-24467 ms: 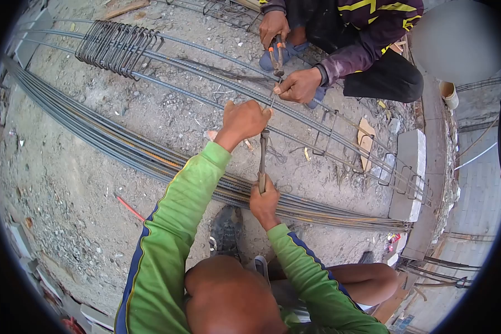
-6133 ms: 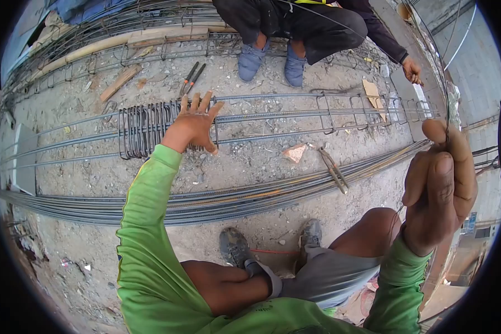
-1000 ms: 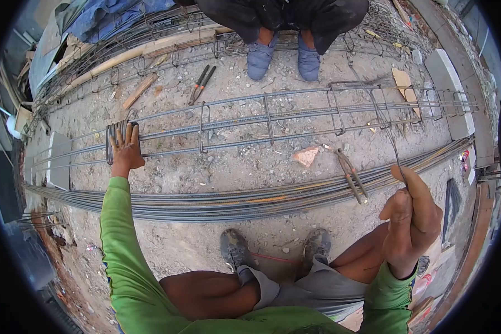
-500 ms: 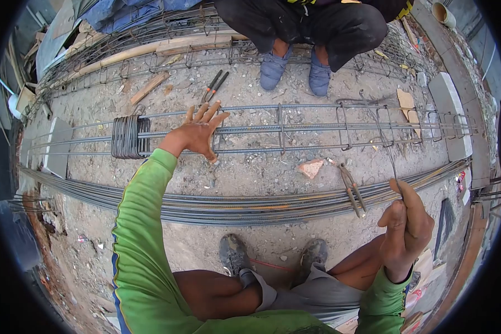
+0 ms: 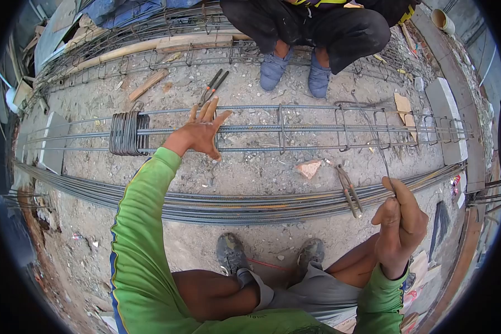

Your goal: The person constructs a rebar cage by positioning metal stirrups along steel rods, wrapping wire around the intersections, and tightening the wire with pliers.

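My left hand (image 5: 197, 135) lies over the rebar cage with its fingers spread, between the longitudinal bars (image 5: 245, 129); a stirrup beneath it is mostly hidden. To its left hangs a tight bundle of stirrups (image 5: 126, 133) around the bars. Further right, single stirrups (image 5: 280, 128) stand spaced along them. My right hand (image 5: 403, 228) is closed on a thin tie wire (image 5: 379, 146), which runs up and left across the cage's right part. Pincers (image 5: 348, 191) with worn handles lie near this hand, across a bundle of loose rebar (image 5: 250, 207).
Concrete blocks (image 5: 53, 143) support the cage at both ends. Another person (image 5: 317, 33) squats opposite. Pincers with orange-black handles (image 5: 211, 87), a wood piece (image 5: 148, 84) and a brick chunk (image 5: 309, 168) lie on the ground. Black wires (image 5: 441, 222) lie at right.
My right hand and the wire in it have shifted slightly left. The left hand stays spread over the bars, its fingers a little changed in position. The view has moved slightly.
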{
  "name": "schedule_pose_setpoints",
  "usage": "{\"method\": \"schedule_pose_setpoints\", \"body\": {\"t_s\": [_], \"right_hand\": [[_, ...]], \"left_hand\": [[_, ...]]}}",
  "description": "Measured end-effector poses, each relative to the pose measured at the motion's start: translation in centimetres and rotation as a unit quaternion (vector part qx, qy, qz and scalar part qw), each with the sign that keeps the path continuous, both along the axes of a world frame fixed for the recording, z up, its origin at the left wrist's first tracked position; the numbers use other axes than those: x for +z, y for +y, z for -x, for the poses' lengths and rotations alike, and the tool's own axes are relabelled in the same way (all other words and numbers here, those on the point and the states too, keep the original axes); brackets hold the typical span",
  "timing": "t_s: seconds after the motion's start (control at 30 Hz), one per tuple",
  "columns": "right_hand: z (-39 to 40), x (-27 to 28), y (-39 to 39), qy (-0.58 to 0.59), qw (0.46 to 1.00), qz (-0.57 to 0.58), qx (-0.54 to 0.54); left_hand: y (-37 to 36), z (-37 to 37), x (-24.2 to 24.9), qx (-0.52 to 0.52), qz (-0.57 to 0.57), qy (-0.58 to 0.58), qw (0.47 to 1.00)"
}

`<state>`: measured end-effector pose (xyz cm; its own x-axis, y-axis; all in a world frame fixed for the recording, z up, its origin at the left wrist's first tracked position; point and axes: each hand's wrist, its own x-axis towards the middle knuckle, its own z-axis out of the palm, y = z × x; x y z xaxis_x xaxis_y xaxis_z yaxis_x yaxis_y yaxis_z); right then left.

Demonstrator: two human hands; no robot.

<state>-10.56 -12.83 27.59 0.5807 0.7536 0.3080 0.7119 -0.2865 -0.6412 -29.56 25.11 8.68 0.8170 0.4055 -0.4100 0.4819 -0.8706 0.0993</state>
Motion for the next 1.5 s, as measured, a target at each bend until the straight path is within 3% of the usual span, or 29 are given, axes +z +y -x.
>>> {"method": "schedule_pose_setpoints", "body": {"t_s": [0.43, 0.77, 0.87, 0.93, 1.03, 1.07, 1.13, 1.2, 1.23, 1.43, 1.47, 1.5], "right_hand": [[-0.2, 0.0, -1.1, 0.039, 0.994, -0.087, -0.05], [0.1, 0.7, -1.6, 0.103, 0.982, -0.132, -0.083], [0.3, 1.0, -1.3, 0.118, 0.981, -0.131, -0.079], [0.9, 2.6, -0.4, 0.151, 0.982, -0.103, -0.054], [1.6, 6.1, 2.3, -0.015, 0.991, -0.025, 0.133], [2.5, 7.1, 3.3, -0.076, 0.981, 0.022, 0.175], [6.1, 6.6, 5.7, -0.259, 0.953, -0.142, 0.061], [6.6, 6.7, 6.6, -0.25, 0.956, -0.142, 0.062], [6.9, 6.7, 7.0, -0.243, 0.96, -0.118, 0.072], [8.1, 6.7, 8.6, -0.247, 0.958, 0.002, 0.144], [8.1, 6.6, 8.8, -0.245, 0.957, 0.028, 0.151], [8.2, 6.6, 9.0, -0.238, 0.956, 0.061, 0.159]], "left_hand": [[1.2, 1.3, 0.9, 0.053, 0.014, 0.072, 0.996], [0.9, 0.6, 1.0, 0.043, 0.001, 0.103, 0.994], [-0.9, -0.3, 2.9, 0.02, -0.028, 0.114, 0.993], [-3.4, -1.6, 5.0, 0.002, -0.034, -0.001, 0.999], [-5.4, -3.7, 6.1, -0.071, -0.023, 0.023, 0.997], [-6.0, -3.8, 6.1, -0.117, -0.015, -0.034, 0.992], [-7.9, -4.8, 7.8, -0.134, 0.046, -0.066, 0.988], [-8.9, -5.3, 7.6, -0.167, 0.067, -0.089, 0.98], [-10.0, -5.6, 9.8, -0.164, 0.07, -0.086, 0.98], [-28.5, 5.0, 19.6, 0.056, -0.053, -0.072, 0.994], [-29.0, 3.6, 22.0, 0.088, -0.068, -0.067, 0.992], [-26.3, -2.8, 23.7, 0.086, -0.058, -0.063, 0.993]]}}
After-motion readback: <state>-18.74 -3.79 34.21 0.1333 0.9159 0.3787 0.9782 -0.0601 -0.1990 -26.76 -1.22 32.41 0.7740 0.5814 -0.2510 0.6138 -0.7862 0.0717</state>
